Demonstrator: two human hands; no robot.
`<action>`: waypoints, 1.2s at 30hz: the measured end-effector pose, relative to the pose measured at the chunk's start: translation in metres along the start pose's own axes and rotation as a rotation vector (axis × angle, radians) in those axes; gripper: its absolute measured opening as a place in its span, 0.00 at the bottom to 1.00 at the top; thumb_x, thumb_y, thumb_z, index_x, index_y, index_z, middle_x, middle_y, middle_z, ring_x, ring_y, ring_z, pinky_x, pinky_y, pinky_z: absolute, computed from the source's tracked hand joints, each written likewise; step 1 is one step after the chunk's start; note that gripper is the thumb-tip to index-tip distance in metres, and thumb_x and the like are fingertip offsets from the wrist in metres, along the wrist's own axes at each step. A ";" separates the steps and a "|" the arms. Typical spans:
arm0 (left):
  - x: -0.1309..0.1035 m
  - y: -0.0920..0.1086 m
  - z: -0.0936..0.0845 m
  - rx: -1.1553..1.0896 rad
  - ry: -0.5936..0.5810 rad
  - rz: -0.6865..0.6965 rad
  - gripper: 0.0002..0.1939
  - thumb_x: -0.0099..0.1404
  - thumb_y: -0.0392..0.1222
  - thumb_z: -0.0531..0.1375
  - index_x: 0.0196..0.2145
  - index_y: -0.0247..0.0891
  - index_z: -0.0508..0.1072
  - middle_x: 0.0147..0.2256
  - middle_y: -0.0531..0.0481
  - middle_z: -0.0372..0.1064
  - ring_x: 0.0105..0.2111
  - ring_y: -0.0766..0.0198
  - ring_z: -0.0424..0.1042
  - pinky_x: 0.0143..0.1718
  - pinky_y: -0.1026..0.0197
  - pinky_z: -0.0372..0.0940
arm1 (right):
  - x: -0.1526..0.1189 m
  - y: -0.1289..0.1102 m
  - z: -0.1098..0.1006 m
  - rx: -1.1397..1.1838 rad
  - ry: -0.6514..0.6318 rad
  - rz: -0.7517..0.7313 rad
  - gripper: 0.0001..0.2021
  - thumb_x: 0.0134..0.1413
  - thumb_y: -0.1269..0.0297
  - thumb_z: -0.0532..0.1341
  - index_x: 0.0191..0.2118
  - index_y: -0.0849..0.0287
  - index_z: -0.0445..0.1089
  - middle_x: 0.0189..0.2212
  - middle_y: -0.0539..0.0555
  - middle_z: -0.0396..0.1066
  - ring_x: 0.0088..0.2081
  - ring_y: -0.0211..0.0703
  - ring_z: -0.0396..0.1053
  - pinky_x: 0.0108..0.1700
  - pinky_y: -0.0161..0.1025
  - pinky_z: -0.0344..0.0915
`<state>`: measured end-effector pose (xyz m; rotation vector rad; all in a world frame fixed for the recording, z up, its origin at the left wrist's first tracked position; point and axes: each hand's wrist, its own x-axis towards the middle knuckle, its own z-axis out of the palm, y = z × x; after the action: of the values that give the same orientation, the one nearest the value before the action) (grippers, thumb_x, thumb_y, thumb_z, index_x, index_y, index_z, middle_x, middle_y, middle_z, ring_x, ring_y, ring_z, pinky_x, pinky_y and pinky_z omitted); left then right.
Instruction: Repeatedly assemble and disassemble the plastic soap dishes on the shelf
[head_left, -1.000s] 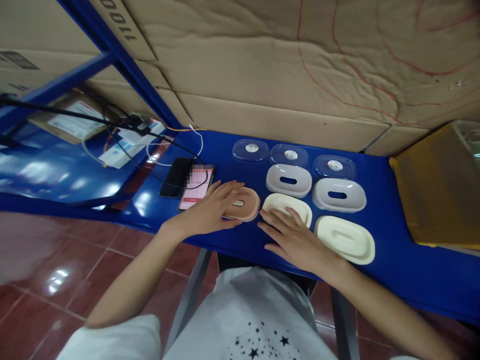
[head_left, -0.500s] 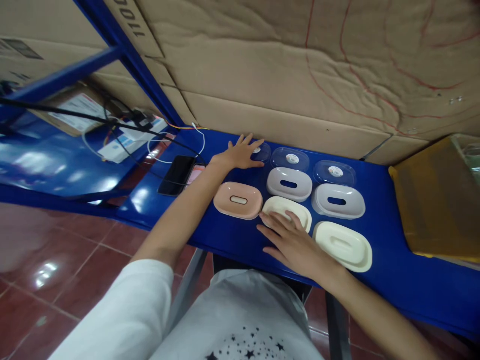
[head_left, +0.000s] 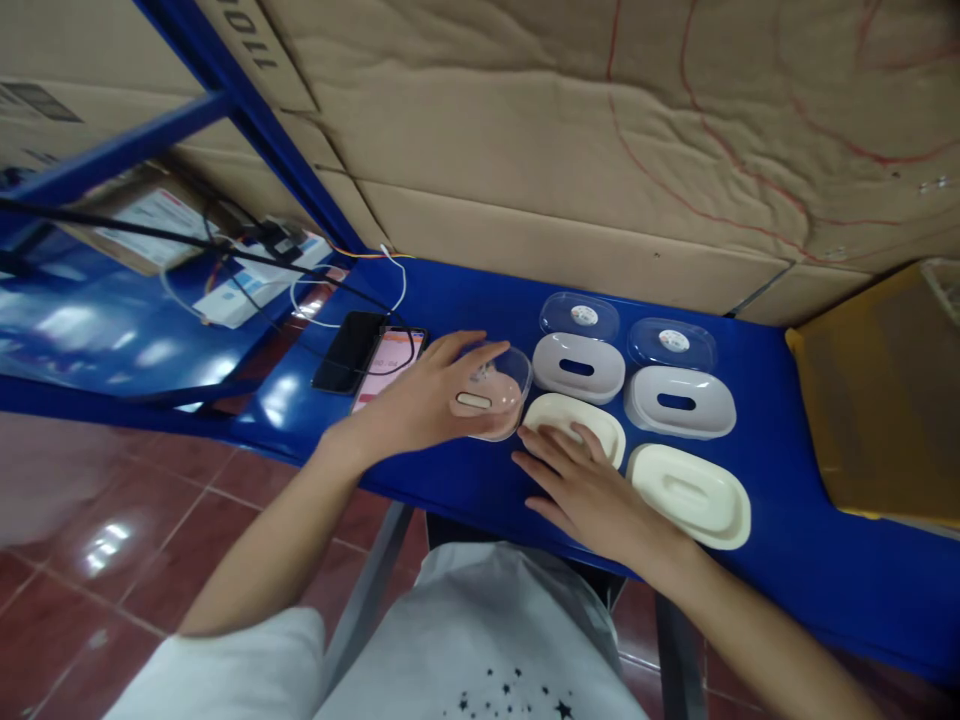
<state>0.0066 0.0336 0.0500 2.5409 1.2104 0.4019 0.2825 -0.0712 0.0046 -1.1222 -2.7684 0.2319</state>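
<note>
My left hand (head_left: 427, 395) grips a clear lid (head_left: 516, 362) over the pink oval piece (head_left: 501, 405). Fingers of my right hand (head_left: 574, 480) are spread, resting on the near edge of a cream oval piece (head_left: 574, 412). Another cream piece (head_left: 690, 495) lies right of that hand. Behind them sit two pale grey oval pieces with slots, one in the middle (head_left: 577, 390) and one at the right (head_left: 694, 420). Two clear lids with round stickers, the left one (head_left: 559, 315) and the right one (head_left: 645, 345), lie farther back.
Two phones, one dark (head_left: 346, 352) and one with a lit pink screen (head_left: 379, 375), lie at the left with cables. A taped box (head_left: 885, 400) stands at the right. Large cardboard (head_left: 525, 140) rises behind the blue table (head_left: 457, 470).
My left hand has come nearer from the back of the table, bringing the leftmost clear lid over the pink piece. The lit phone is more exposed. My right hand has barely moved.
</note>
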 end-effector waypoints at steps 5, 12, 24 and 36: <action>-0.023 0.011 0.016 0.032 -0.010 -0.023 0.40 0.70 0.56 0.68 0.74 0.47 0.61 0.72 0.36 0.58 0.74 0.37 0.57 0.73 0.32 0.57 | -0.001 0.002 0.001 0.009 0.008 -0.005 0.24 0.76 0.55 0.57 0.71 0.56 0.67 0.77 0.59 0.57 0.73 0.59 0.62 0.74 0.66 0.57; -0.029 0.005 0.019 0.067 -0.031 -0.084 0.41 0.70 0.55 0.69 0.74 0.48 0.60 0.75 0.38 0.53 0.76 0.35 0.50 0.74 0.31 0.55 | -0.002 0.001 0.004 0.000 0.015 -0.002 0.24 0.77 0.55 0.56 0.71 0.56 0.66 0.77 0.58 0.56 0.74 0.58 0.60 0.74 0.67 0.58; -0.029 0.011 0.030 0.092 0.013 -0.076 0.40 0.72 0.56 0.65 0.75 0.46 0.56 0.76 0.35 0.51 0.77 0.32 0.46 0.73 0.27 0.53 | -0.001 0.000 0.002 0.003 0.022 0.006 0.24 0.76 0.55 0.58 0.71 0.55 0.67 0.77 0.58 0.57 0.74 0.59 0.61 0.74 0.66 0.59; -0.002 -0.002 0.038 0.244 0.114 -0.087 0.38 0.75 0.61 0.60 0.75 0.44 0.60 0.75 0.30 0.50 0.75 0.33 0.51 0.73 0.26 0.45 | -0.001 0.000 0.000 -0.003 0.003 0.001 0.24 0.77 0.55 0.56 0.71 0.56 0.66 0.77 0.58 0.56 0.74 0.58 0.60 0.74 0.67 0.58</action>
<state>0.0175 0.0276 0.0144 2.6861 1.4884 0.4060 0.2830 -0.0723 0.0049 -1.1245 -2.7668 0.2258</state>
